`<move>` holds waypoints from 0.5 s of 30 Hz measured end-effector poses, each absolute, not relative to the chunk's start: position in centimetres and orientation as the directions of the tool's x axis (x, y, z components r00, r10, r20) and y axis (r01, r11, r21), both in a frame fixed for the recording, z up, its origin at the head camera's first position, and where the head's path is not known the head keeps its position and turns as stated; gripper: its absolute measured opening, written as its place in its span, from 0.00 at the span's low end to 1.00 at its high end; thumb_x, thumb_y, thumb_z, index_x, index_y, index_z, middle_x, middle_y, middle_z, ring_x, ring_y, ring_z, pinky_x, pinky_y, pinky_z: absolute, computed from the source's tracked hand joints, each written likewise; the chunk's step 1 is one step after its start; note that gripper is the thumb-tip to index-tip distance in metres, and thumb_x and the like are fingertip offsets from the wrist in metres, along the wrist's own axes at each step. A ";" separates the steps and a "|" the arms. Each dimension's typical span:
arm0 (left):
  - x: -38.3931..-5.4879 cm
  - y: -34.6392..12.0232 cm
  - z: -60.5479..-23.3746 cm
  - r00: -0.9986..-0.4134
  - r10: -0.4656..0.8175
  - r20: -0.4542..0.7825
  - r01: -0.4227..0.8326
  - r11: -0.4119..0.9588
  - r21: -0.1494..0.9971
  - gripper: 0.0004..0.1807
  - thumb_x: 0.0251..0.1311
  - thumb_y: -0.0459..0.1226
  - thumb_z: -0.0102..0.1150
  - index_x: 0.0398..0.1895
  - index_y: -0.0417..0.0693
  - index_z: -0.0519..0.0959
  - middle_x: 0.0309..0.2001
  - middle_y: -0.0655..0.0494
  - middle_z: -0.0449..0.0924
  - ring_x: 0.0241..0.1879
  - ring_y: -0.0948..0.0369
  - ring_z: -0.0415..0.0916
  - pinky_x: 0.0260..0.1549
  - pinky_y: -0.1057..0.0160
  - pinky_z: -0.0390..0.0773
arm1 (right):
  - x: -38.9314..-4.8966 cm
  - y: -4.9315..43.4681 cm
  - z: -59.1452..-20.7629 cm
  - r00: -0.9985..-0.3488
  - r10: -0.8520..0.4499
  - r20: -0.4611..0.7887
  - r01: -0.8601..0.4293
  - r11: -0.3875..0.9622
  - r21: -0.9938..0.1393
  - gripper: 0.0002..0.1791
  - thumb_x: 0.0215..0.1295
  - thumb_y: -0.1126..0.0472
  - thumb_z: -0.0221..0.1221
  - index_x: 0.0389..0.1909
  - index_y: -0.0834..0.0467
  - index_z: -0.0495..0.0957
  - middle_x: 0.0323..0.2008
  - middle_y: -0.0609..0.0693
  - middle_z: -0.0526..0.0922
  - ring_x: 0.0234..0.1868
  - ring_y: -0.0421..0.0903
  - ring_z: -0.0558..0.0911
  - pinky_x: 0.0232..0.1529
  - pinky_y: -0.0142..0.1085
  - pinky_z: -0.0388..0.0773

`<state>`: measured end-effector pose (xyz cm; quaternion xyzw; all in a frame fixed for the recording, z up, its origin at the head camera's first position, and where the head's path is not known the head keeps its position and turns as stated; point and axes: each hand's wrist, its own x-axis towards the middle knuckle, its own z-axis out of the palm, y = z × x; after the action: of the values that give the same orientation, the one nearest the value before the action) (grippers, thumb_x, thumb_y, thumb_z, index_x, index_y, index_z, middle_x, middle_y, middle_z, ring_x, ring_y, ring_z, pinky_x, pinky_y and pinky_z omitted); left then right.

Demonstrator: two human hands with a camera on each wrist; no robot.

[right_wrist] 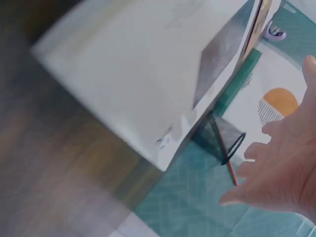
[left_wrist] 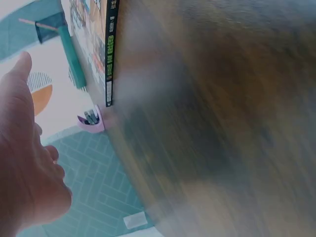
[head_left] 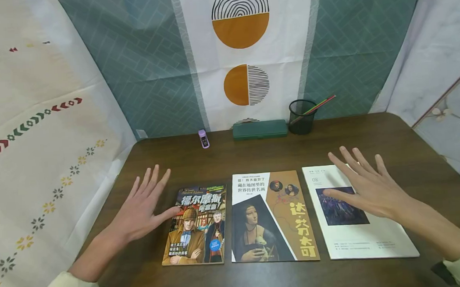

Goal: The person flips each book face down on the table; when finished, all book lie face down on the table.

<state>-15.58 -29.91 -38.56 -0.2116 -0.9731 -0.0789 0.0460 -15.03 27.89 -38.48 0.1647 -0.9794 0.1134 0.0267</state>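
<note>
Three books lie side by side on the brown table (head_left: pixel 278 283). At the left is a comic-style book (head_left: pixel 192 233) with a man in a brown cap and coat. The middle book (head_left: pixel 255 225) carries a painted portrait on a white and tan cover. A white book (head_left: pixel 370 240) with a dark purple picture lies at the right. My left hand (head_left: pixel 141 210), fingers spread, hovers by the left book, its thumb overlapping that cover in the head view. My right hand (head_left: pixel 369 187) spreads its fingers over the white book. Both hands hold nothing.
Along the back edge stand a small purple object (head_left: pixel 204 139), a dark green case (head_left: pixel 260 130) and a black mesh pen cup (head_left: pixel 301 123) holding pencils. A patterned curtain (head_left: pixel 151 78) hangs behind the table, with white cloth (head_left: pixel 36 142) at the left.
</note>
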 end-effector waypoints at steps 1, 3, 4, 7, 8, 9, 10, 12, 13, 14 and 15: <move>-15.5 -30.1 -38.5 -0.907 0.403 0.118 0.418 0.894 0.160 0.59 0.69 0.64 0.61 0.88 0.58 0.34 0.86 0.47 0.26 0.85 0.47 0.25 0.79 0.37 0.35 | -15.2 27.5 -38.3 -0.942 -0.327 0.082 -0.337 0.915 -0.223 0.59 0.70 0.27 0.58 0.88 0.48 0.40 0.86 0.62 0.37 0.84 0.67 0.36 0.73 0.69 0.17; -15.3 -30.3 -38.5 -0.909 0.400 0.112 0.416 0.884 0.216 0.61 0.69 0.61 0.64 0.88 0.57 0.33 0.86 0.48 0.25 0.85 0.47 0.25 0.79 0.37 0.38 | -15.7 26.8 -38.0 -0.934 -0.350 0.072 -0.357 0.901 -0.246 0.59 0.69 0.27 0.59 0.88 0.50 0.41 0.86 0.62 0.37 0.84 0.67 0.38 0.75 0.68 0.21; -15.1 -30.5 -38.5 -0.912 0.396 0.105 0.409 0.877 0.253 0.62 0.68 0.60 0.66 0.88 0.57 0.32 0.86 0.49 0.24 0.85 0.47 0.25 0.79 0.36 0.40 | -15.9 26.4 -37.9 -0.930 -0.361 0.066 -0.365 0.895 -0.258 0.60 0.69 0.27 0.59 0.88 0.51 0.41 0.86 0.62 0.37 0.84 0.66 0.38 0.77 0.66 0.22; -14.7 -31.0 -38.6 -0.922 0.378 0.080 0.381 0.854 0.356 0.65 0.67 0.57 0.69 0.87 0.57 0.29 0.86 0.53 0.22 0.84 0.45 0.25 0.74 0.27 0.46 | -16.7 25.1 -37.4 -0.919 -0.392 0.051 -0.387 0.868 -0.312 0.61 0.69 0.27 0.60 0.88 0.53 0.41 0.86 0.61 0.39 0.85 0.64 0.39 0.79 0.65 0.28; -14.5 -31.2 -38.7 -0.925 0.372 0.073 0.370 0.844 0.389 0.66 0.67 0.56 0.71 0.87 0.58 0.28 0.86 0.54 0.21 0.84 0.45 0.25 0.72 0.25 0.48 | -16.9 24.6 -37.3 -0.915 -0.402 0.046 -0.393 0.857 -0.333 0.61 0.68 0.28 0.61 0.88 0.54 0.41 0.86 0.61 0.39 0.85 0.64 0.39 0.79 0.64 0.30; -14.4 -31.3 -38.8 -0.929 0.365 0.061 0.356 0.836 0.418 0.67 0.66 0.56 0.71 0.87 0.59 0.26 0.86 0.55 0.20 0.84 0.45 0.25 0.71 0.24 0.50 | -17.2 24.0 -37.2 -0.910 -0.412 0.041 -0.399 0.845 -0.356 0.62 0.68 0.28 0.61 0.88 0.54 0.41 0.86 0.61 0.39 0.85 0.63 0.39 0.80 0.64 0.32; -14.2 -31.5 -38.9 -0.932 0.358 0.056 0.344 0.825 0.449 0.68 0.66 0.55 0.72 0.86 0.60 0.25 0.86 0.56 0.19 0.84 0.44 0.25 0.70 0.23 0.51 | -17.4 23.5 -37.2 -0.904 -0.426 0.037 -0.407 0.831 -0.380 0.62 0.68 0.28 0.62 0.88 0.54 0.40 0.86 0.61 0.39 0.85 0.62 0.39 0.80 0.63 0.33; -13.7 -31.9 -39.3 -0.936 0.348 0.048 0.324 0.805 0.497 0.69 0.66 0.53 0.73 0.86 0.61 0.23 0.86 0.57 0.19 0.84 0.44 0.26 0.70 0.24 0.51 | -18.0 22.4 -37.1 -0.890 -0.454 0.032 -0.423 0.799 -0.429 0.63 0.67 0.29 0.64 0.88 0.55 0.40 0.86 0.59 0.39 0.85 0.62 0.39 0.80 0.63 0.35; -13.5 -32.0 -39.4 -0.938 0.343 0.044 0.315 0.797 0.515 0.69 0.65 0.53 0.74 0.85 0.62 0.23 0.86 0.56 0.19 0.84 0.43 0.28 0.70 0.25 0.52 | -18.3 21.8 -37.1 -0.882 -0.470 0.029 -0.431 0.782 -0.449 0.64 0.67 0.30 0.65 0.88 0.54 0.39 0.86 0.58 0.38 0.85 0.62 0.39 0.80 0.63 0.36; -13.2 -32.1 -39.6 -0.939 0.341 0.045 0.312 0.789 0.530 0.70 0.65 0.52 0.75 0.85 0.62 0.22 0.86 0.54 0.20 0.84 0.42 0.29 0.71 0.25 0.52 | -18.6 21.2 -37.2 -0.874 -0.485 0.025 -0.437 0.763 -0.476 0.65 0.66 0.30 0.66 0.88 0.54 0.38 0.87 0.57 0.38 0.85 0.61 0.38 0.80 0.63 0.36; -12.9 -32.1 -39.8 -0.940 0.338 0.046 0.307 0.781 0.544 0.71 0.64 0.52 0.75 0.85 0.62 0.22 0.86 0.52 0.21 0.84 0.41 0.31 0.71 0.26 0.53 | -18.9 20.6 -37.3 -0.865 -0.501 0.021 -0.443 0.744 -0.500 0.65 0.66 0.31 0.67 0.88 0.54 0.38 0.87 0.56 0.37 0.85 0.61 0.38 0.80 0.63 0.37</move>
<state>-12.93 -32.14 -39.78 -0.1711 -0.9432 -0.2834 -0.0271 -18.92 20.63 -37.32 0.2535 -0.9320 0.2528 -0.0573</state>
